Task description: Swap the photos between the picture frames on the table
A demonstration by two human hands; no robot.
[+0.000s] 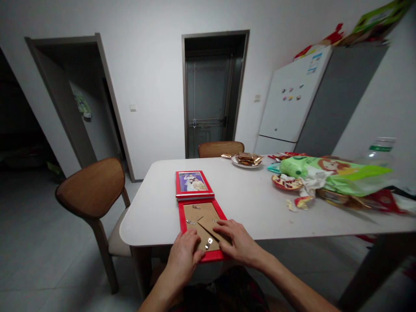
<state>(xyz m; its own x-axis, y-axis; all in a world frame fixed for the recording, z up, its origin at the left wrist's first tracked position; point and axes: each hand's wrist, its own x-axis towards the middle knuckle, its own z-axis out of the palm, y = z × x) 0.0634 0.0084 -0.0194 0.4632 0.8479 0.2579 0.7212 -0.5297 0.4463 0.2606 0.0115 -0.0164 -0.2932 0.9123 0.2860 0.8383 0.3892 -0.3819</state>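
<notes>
A red picture frame [182, 223] lies face down at the table's front edge, its brown backing board [198, 213] upward with small metal clips on it. My left hand [183, 253] rests on the frame's lower left part, fingers bent. On the right side, my right hand [238, 242] has its thumb and fingers apart around the brown stand flap [216, 228], touching it; whether it grips the flap is unclear. Just behind lies a second red frame [178, 184], face up, with a photo [193, 181] of people in it.
The white table [253, 195] holds a plate of wrapped snacks [247, 160], a cut pomegranate [286, 183], peel pieces, a green bag [341, 173] and a clear bottle [380, 151]. Wooden chairs stand left [92, 188] and behind [221, 148].
</notes>
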